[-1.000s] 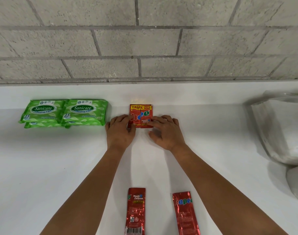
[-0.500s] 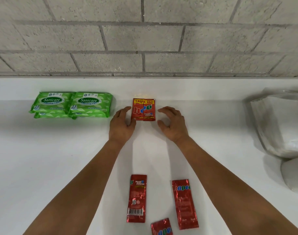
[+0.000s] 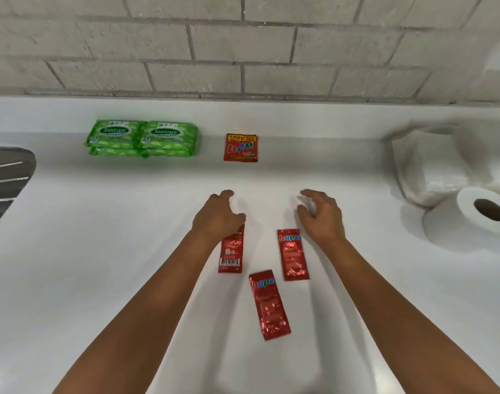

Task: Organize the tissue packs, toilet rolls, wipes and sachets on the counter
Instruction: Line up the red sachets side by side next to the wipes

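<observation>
Both hands hover empty over the counter (image 3: 101,251), fingers loosely curled: left hand (image 3: 219,216) above one red sachet (image 3: 230,251), right hand (image 3: 322,216) beside another sachet (image 3: 292,254).

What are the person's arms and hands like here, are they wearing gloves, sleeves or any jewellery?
Both arms are bare as far as the picture shows: no sleeves in view. The left hand and right hand have no gloves. No watch, bracelet or ring is visible on either. Nails look short and unpainted, though the picture is too blurred to be sure.
</observation>
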The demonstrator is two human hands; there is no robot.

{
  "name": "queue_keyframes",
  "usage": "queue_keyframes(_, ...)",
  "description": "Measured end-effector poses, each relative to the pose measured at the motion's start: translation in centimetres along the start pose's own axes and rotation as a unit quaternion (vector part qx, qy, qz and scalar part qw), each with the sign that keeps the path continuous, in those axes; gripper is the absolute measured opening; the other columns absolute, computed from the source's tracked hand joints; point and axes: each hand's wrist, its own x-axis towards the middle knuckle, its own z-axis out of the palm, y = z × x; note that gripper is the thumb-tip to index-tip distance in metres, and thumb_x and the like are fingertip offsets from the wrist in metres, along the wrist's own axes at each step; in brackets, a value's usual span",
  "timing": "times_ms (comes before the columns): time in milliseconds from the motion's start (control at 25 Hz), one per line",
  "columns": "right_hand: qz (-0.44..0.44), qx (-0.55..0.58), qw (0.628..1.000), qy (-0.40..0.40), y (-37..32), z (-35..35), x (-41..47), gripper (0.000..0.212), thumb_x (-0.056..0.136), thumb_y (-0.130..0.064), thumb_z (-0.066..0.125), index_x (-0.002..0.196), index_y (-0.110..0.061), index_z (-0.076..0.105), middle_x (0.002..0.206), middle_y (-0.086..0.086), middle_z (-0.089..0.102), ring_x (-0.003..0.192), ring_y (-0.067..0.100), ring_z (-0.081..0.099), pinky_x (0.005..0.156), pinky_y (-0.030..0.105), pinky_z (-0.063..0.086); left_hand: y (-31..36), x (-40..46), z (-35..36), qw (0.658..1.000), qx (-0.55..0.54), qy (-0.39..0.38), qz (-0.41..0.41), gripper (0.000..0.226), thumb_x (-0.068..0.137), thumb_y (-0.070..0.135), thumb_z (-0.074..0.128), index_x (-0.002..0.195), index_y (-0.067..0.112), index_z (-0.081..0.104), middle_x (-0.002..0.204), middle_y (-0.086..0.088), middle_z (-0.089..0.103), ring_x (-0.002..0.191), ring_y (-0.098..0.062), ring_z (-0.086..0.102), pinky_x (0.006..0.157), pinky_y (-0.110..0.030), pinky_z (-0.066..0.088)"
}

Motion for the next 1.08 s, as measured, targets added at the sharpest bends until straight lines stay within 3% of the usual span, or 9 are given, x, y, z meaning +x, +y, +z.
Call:
queue_keyframes(120, 0.0, -0.077, 0.997, 0.008, 1.7, -0.7, -2.3, 0.038, 0.084, -0.017, 0.06, 0.122, -0.011, 0.06, 0.127, 0.008, 0.06, 0.119, 0.03, 0.052, 0.103, 0.042, 0.037, -0.1, -2.4, 0.8, 0.999, 0.044, -0.025, -0.012, 0.07, 0.084, 0.035, 0.061, 0.144, 0.022, 0.028, 0.136, -0.011, 0.04, 0.121, -0.029, 0.049, 0.093, -0.039, 0.046)
queue_keyframes(240, 0.004, -0.167, 0.986, -0.023, 2.6, -0.7, -4.1, 0.041, 0.088, -0.027, 0.054, 0.129, -0.018, 0.054, 0.14, 0.004, 0.047, 0.131, 0.027, 0.037, 0.108, 0.04, 0.022, -0.3, -4.3, 1.4, 0.996, 0.078, -0.024, -0.029, 0.074, 0.082, 0.033, 0.063, 0.145, 0.02, 0.025, 0.136, -0.013, 0.039, 0.125, -0.03, 0.043, 0.098, -0.041, 0.044)
queue_keyframes(400, 0.009, -0.189, 0.981, -0.042, 2.9, -0.5, -5.0, 0.044, 0.093, -0.032, 0.046, 0.136, -0.021, 0.046, 0.148, 0.003, 0.037, 0.138, 0.025, 0.027, 0.111, 0.042, 0.014, -0.5, -6.2, 2.2, 0.994, 0.093, 0.005, -0.065, 0.076, 0.08, 0.034, 0.068, 0.14, 0.009, 0.029, 0.136, -0.013, 0.04, 0.126, -0.029, 0.041, 0.097, -0.039, 0.041)
queue_keyframes(760, 0.006, -0.2, 0.978, -0.05, 2.5, -0.8, -5.1, 0.045, 0.095, -0.033, 0.042, 0.138, -0.022, 0.043, 0.15, 0.002, 0.034, 0.139, 0.024, 0.025, 0.113, 0.043, 0.014, -0.7, -6.3, 2.8, 0.992, 0.059, 0.016, -0.109, 0.055, 0.084, 0.029, 0.066, 0.127, 0.003, 0.044, 0.129, -0.016, 0.041, 0.116, -0.027, 0.05, 0.095, -0.034, 0.044)
queue_keyframes(920, 0.004, -0.208, 0.977, -0.053, 2.4, -0.8, -5.2, 0.045, 0.095, -0.034, 0.04, 0.138, -0.022, 0.042, 0.15, 0.002, 0.034, 0.139, 0.024, 0.025, 0.113, 0.043, 0.015, -0.5, -6.0, 2.8, 0.993, 0.087, -0.002, -0.076, 0.043, 0.087, 0.02, 0.059, 0.124, 0.0, 0.048, 0.126, -0.017, 0.052, 0.116, -0.027, 0.05, 0.095, -0.031, 0.041)
queue_keyframes(1080, 0.001, -0.21, 0.976, -0.053, 2.3, -0.8, -5.2, 0.044, 0.095, -0.033, 0.041, 0.137, -0.022, 0.043, 0.15, 0.003, 0.034, 0.138, 0.024, 0.025, 0.113, 0.043, 0.015, 0.0, -5.8, 2.8, 0.997, 0.047, 0.001, -0.056, 0.044, 0.086, 0.011, 0.06, 0.126, 0.0, 0.044, 0.126, -0.018, 0.054, 0.116, -0.03, 0.052, 0.092, -0.034, 0.043)
